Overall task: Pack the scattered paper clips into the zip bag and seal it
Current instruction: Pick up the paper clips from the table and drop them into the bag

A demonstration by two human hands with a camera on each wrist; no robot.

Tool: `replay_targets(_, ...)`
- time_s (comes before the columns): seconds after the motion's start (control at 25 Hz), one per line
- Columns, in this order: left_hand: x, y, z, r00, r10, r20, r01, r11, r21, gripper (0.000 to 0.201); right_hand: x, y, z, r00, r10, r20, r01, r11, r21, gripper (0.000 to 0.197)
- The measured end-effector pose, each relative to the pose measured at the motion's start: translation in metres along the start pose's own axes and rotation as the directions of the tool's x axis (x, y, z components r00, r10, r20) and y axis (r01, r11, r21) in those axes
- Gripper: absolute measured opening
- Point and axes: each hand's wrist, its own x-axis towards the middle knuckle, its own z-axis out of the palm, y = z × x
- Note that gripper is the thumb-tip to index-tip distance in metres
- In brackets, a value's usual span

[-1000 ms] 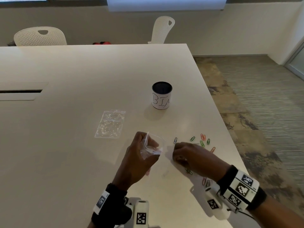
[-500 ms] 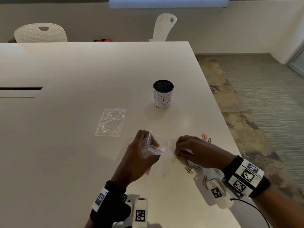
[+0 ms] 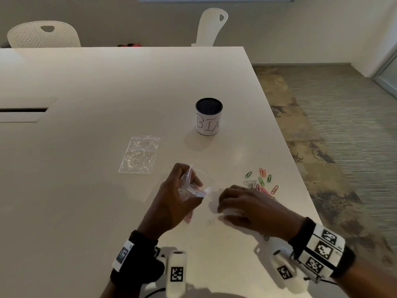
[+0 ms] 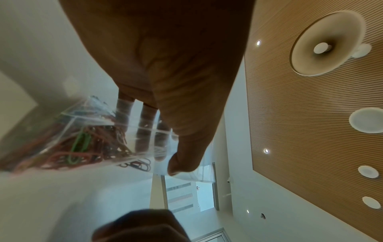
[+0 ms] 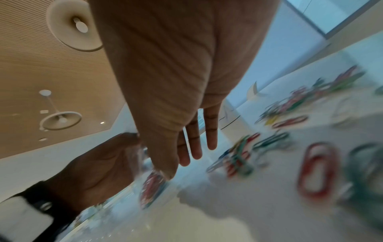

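Head view, nearest first: your left hand [image 3: 171,203] holds the zip bag [image 3: 194,186] upright off the table [image 3: 86,190], thumb and fingers curled round its wall, mouth gaping toward your right. Your right hand [image 3: 242,207] lies low on the table just right of the bag, fingers bent over something pale; whether it grips clips you cannot tell from this view. Half a second ago this hand sat further from you, over the near clips; it has drawn back toward the bag mouth, which suggests a pickup now heading for the drop. One second ago it covered less of the pile.

Beyond your right hand: loose paper clips [image 3: 261,181], green, orange, pink and silver, still scattered, so packing is well short of done and the seal is not yet due. Beyond your left hand: a second clear bag [image 3: 139,154], flat on the table. Furthest: a dark cup [image 3: 208,117] with a white label, past both hands.

Left wrist view adds what the head view lacks: the bag [image 4: 82,139] already carries a wad of red and green clips, fingers visible through the film.

Right wrist view adds: your fingers [image 5: 194,142] extended, nearly straight, with blurred clips [image 5: 317,168] on the table to their right.
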Motion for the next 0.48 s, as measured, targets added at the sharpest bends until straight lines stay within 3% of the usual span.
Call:
replay_targets(0.24,-0.001,0.0,-0.002,1.0,-0.002,0.004,0.002,1.0,0.009,0.043,0.012,-0.021,0.002,0.988,-0.113,0.109,0.122,0.989,-0.079,0.033)
replay_targets(0.36,-0.002,0.001,-0.003,1.0,-0.001,-0.007,0.001,1.0,0.006,0.042,0.0,0.003,-0.012,0.988,-0.001,0.152,0.026,0.987,-0.161,0.032)
replay_targets(0.44,-0.002,0.001,-0.002,1.0,0.001,-0.008,-0.001,1.0,0.014,0.042,-0.011,0.019,-0.02,0.989,0.098,0.111,-0.082,0.986,-0.143,0.027)
replay_targets(0.48,-0.002,0.001,-0.002,1.0,-0.002,-0.005,0.002,1.0,0.016,0.042,-0.016,0.024,-0.021,0.988,0.135,0.073,-0.124,0.982,-0.143,0.034)
